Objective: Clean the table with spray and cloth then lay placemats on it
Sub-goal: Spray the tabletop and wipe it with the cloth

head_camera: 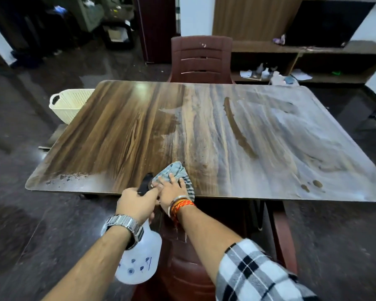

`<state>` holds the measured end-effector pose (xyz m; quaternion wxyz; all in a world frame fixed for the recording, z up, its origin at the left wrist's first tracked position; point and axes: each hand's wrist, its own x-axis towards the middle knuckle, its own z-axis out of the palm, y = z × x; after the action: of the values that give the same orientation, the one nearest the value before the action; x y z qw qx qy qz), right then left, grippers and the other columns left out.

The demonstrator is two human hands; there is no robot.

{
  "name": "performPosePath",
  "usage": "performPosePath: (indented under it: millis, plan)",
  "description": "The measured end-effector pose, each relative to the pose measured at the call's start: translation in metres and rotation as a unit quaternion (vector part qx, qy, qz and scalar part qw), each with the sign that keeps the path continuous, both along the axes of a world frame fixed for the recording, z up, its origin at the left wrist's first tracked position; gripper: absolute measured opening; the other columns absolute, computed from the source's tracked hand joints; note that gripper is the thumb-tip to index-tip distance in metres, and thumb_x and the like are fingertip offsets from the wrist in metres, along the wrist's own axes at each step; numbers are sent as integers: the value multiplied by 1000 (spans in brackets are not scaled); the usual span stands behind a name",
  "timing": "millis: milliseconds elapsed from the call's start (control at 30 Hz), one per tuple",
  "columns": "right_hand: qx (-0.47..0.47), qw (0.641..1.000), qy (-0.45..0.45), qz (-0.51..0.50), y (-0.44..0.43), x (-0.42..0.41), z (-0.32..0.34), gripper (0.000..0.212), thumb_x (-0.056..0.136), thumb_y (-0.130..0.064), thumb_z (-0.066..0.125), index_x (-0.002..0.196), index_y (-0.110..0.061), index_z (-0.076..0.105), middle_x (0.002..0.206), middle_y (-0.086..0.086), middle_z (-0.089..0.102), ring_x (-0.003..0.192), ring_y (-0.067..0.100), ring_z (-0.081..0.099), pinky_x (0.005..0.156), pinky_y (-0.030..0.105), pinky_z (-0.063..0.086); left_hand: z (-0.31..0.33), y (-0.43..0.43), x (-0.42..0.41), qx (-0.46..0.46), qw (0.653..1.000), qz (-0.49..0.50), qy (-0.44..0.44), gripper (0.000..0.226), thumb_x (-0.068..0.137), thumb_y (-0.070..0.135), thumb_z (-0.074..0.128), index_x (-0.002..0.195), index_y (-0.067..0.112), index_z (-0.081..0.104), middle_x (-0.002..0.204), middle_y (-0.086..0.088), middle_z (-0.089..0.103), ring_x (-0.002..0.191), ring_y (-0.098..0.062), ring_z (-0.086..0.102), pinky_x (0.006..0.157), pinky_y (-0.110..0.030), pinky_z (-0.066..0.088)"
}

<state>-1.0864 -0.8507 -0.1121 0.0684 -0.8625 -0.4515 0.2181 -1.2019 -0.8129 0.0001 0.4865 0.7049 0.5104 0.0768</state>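
Note:
A wide wooden table [122,131] fills the view; its right half is filmed with pale dust and smears, its left half looks dark and clean. My left hand [137,203] grips the black trigger head of a translucent white spray bottle [141,261], which hangs below the table's near edge. My right hand [172,192] lies flat with fingers spread on a striped grey-blue cloth [176,170], pressing it onto the table near the front edge. No placemats are in view.
A maroon plastic chair [201,59] stands at the table's far side and another maroon chair [182,272] sits under me. A cream laundry basket [70,105] is beside the table's left far corner. A low wooden shelf unit [313,61] runs along the back right.

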Motion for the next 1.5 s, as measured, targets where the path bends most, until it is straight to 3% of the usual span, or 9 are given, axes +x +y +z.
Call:
performPosePath:
  millis: [233, 433, 600, 767, 867, 967, 1133, 1300, 1500]
  plan:
    - [51, 978, -39, -196, -134, 136, -16, 49, 98, -31, 28, 146, -37, 26, 159, -12, 14, 147, 21, 6, 116, 47, 3, -11, -92, 29, -11, 998, 52, 24, 44, 85, 42, 72, 68, 2, 73, 41, 0, 61, 35, -18, 54, 51, -26, 44]
    - [31, 912, -68, -404, -373, 250, -11, 49, 97, -35, 31, 146, -35, 32, 157, -12, 20, 146, 21, 11, 118, 46, 4, -14, -194, 92, -66, 992, 103, -3, 36, 86, 34, 74, 76, -1, 70, 67, -19, 72, 35, -21, 49, 49, -30, 49]
    - [22, 874, -62, -481, -395, 245, -5, 49, 95, -33, 36, 144, -34, 36, 157, -9, 23, 146, 24, 8, 116, 50, 0, -10, -237, 127, -73, 995, 65, 14, 40, 85, 39, 72, 81, -1, 72, 59, -8, 66, 34, -19, 51, 49, -28, 47]
    - [9, 986, -69, -154, -306, 194, -2, 56, 87, -37, 29, 143, -35, 35, 155, -7, 28, 144, 26, 15, 115, 47, 7, -13, -253, 148, -34, 998, 16, 59, 39, 87, 40, 68, 63, 9, 61, 49, -6, 58, 29, -12, 52, 40, -18, 40]
    - [6, 999, -19, 50, -253, 142, 1, 55, 93, -39, 38, 146, -32, 28, 158, -7, 19, 147, 27, 4, 117, 50, 0, -14, -250, 149, -23, 997, 9, 67, 39, 82, 35, 72, 53, 11, 62, 47, -11, 62, 32, -19, 54, 48, -27, 54]
    - [-21, 993, -23, 116, -232, 130, 2, 69, 91, -42, 46, 151, -28, 15, 160, -6, 10, 147, 24, -7, 116, 50, -6, -7, -245, 151, -45, 996, -17, 78, 35, 80, 34, 74, 56, 9, 68, 55, -20, 69, 36, -23, 53, 58, -35, 52]
    - [37, 994, -36, -93, -292, 191, -3, 53, 94, -35, 34, 147, -32, 28, 158, -8, 20, 146, 21, 10, 117, 45, 6, -2, -250, 166, -41, 994, -71, 71, 41, 81, 44, 75, 63, 9, 65, 56, -12, 69, 35, -19, 54, 51, -25, 46]
    - [9, 912, -90, -401, -466, 283, -4, 50, 94, -31, 39, 144, -29, 38, 156, -6, 28, 144, 24, 19, 116, 49, 13, -3, -274, 193, -14, 995, -74, 68, 50, 84, 38, 72, 50, 16, 43, 38, 4, 48, 30, -12, 47, 40, -20, 34]
    - [-30, 918, -71, -389, -455, 272, -1, 54, 91, -33, 30, 144, -27, 37, 154, -2, 31, 142, 31, 23, 115, 52, 11, -2, -296, 227, -67, 989, -121, 58, 43, 81, 48, 73, 66, 8, 68, 51, -8, 67, 34, -17, 54, 53, -26, 49]
